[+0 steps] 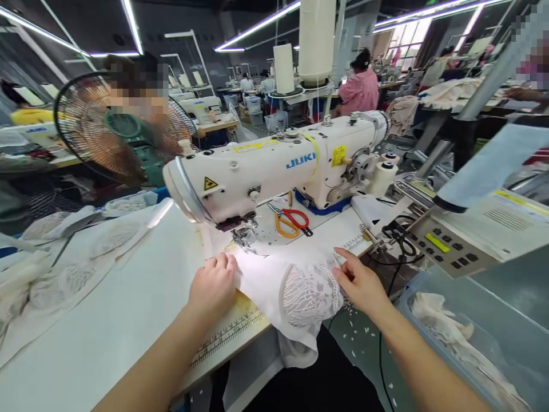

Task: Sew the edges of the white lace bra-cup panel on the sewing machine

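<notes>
A white lace bra [306,294] lies on the front of the sewing table, its lace cup facing up and its lower part hanging over the edge. My left hand [214,278] presses on the bra's left side with curled fingers, close to the needle area. At the right edge of the lace, my right hand [362,283] holds the fabric between thumb and fingers; some fingertips are hidden. Just behind the cloth is the presser foot [245,237] of a white JUKI sewing machine [274,166]. Whether the foot touches the fabric is unclear.
Orange-and-red handled snips [291,222] lie under the machine arm. More lace pieces [75,280] cover the table's left side. A control box [484,229] stands at right above a plastic bin [480,349] holding fabric. A fan [124,126] and other workers are beyond.
</notes>
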A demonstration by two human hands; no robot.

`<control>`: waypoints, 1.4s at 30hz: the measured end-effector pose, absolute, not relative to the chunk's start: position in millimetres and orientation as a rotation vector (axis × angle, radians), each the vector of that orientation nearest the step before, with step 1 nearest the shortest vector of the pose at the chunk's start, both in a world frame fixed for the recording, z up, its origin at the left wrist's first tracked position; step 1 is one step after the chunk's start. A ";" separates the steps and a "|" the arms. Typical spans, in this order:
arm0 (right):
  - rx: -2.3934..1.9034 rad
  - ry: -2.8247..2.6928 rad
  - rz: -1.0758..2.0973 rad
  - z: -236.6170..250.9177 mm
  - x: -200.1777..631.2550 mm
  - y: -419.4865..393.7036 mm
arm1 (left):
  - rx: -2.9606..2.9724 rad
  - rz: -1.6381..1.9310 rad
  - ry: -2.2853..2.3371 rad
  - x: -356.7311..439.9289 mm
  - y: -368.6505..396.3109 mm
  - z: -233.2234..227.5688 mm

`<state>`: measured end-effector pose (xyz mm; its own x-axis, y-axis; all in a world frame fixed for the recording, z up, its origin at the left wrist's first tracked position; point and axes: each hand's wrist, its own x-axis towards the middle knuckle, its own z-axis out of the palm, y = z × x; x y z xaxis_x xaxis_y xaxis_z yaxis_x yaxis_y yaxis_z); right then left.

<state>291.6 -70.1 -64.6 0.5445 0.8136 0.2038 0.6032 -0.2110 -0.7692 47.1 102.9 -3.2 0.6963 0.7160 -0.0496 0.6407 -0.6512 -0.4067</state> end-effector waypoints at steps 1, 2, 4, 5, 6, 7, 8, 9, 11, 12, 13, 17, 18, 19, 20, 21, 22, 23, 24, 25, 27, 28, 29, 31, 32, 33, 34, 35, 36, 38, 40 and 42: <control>-1.890 -1.180 0.350 -64.3 290.4 -73.0 | -2.556 0.313 -1.082 44.9 102.5 -2.8; -1.853 -1.207 0.402 -63.8 289.0 -76.7 | -2.575 0.332 -1.086 42.5 102.3 -2.5; -1.778 -1.246 0.526 -62.3 286.3 -85.4 | -2.636 0.356 -1.061 38.0 102.9 -2.0; -1.748 -1.257 0.586 -61.4 285.1 -89.7 | -2.668 0.363 -1.052 36.4 103.9 -1.7; -1.728 -1.266 0.639 -60.5 283.9 -93.5 | -2.697 0.370 -1.051 35.3 105.6 -1.5; -1.715 -1.275 0.678 -59.5 282.9 -96.6 | -2.721 0.375 -1.057 34.6 107.8 -1.3; -1.708 -1.286 0.706 -58.6 281.9 -98.8 | -2.740 0.377 -1.064 34.3 110.6 -1.2; -1.704 -1.299 0.724 -57.6 280.9 -100.1 | -2.759 0.376 -1.067 34.3 113.7 -1.4; -1.697 -1.336 0.743 -55.6 279.1 -100.5 | -2.790 0.363 -1.066 34.5 120.5 -2.4; -1.694 -1.356 0.743 -54.5 278.2 -99.8 | -2.803 0.353 -1.063 34.5 123.8 -3.2; -1.696 -1.376 0.738 -53.5 277.6 -98.8 | -2.818 0.338 -1.055 34.2 126.6 -4.0; -1.749 -1.465 0.685 -50.5 278.4 -95.3 | -2.883 0.267 -1.015 31.3 131.9 -6.4; -1.768 -1.482 0.675 -49.9 279.6 -94.7 | -2.889 0.256 -1.014 30.6 131.7 -6.3; -1.789 -1.495 0.670 -49.4 281.0 -94.2 | -2.887 0.249 -1.020 30.1 131.2 -6.0; -1.809 -1.505 0.665 -48.8 282.6 -93.7 | -2.878 0.245 -1.031 29.9 130.4 -5.3; -1.833 -1.513 0.655 -48.1 284.3 -93.0 | -2.865 0.243 -1.044 30.1 129.6 -4.4; -1.860 -1.520 0.639 -47.2 285.8 -92.0 | -2.850 0.245 -1.055 30.5 128.9 -3.4; -1.892 -1.527 0.614 -46.1 287.2 -90.8 | -2.837 0.249 -1.064 31.3 128.4 -2.3; -1.927 -1.536 0.581 -44.8 288.3 -89.2 | -2.826 0.254 -1.067 32.2 128.1 -1.3; -1.965 -1.547 0.542 -43.3 289.1 -87.4 | -2.816 0.259 -1.067 33.1 128.0 -0.5; -2.039 -1.571 0.450 -39.8 289.9 -82.8 | -2.802 0.266 -1.051 34.7 128.2 0.2; -2.072 -1.584 0.399 -38.0 290.1 -80.1 | -2.794 0.267 -1.039 35.2 128.6 -0.1; -2.101 -1.597 0.342 -36.2 290.3 -77.2 | -2.783 0.265 -1.026 35.7 129.4 -0.8; -2.162 -1.618 0.244 -33.6 292.0 -70.6 | -2.744 0.269 -1.006 36.5 132.4 -3.6; -2.197 -1.619 0.209 -32.8 293.4 -67.3 | -2.721 0.270 -0.995 36.8 134.7 -5.8; -2.241 -1.609 0.193 -32.4 295.1 -64.1 | -2.694 0.283 -0.997 37.2 137.4 -8.4; -2.284 -1.590 0.189 -32.2 296.9 -61.3 | -2.676 0.282 -0.983 37.4 140.2 -11.3; -2.318 -1.563 0.190 -32.1 298.5 -59.0 | -2.661 0.270 -0.968 37.5 142.7 -14.4; -2.351 -1.520 0.199 -32.0 299.7 -57.3 | -2.650 0.243 -0.945 37.3 144.9 -17.4; -2.406 -1.405 0.229 -31.7 300.9 -55.4 | -2.640 0.159 -0.877 36.2 147.3 -22.7; -2.440 -1.294 0.272 -30.8 301.3 -54.9 | -2.625 0.078 -0.821 34.7 147.5 -26.0; -2.449 -1.238 0.311 -29.8 301.7 -54.7 | -2.596 0.020 -0.798 33.5 146.5 -27.7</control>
<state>301.7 -54.7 -29.8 0.5878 0.8086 -0.0260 0.7252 -0.5408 -0.4262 33.5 146.5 -27.7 0.8349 0.5397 0.1080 0.5338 -0.7460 -0.3983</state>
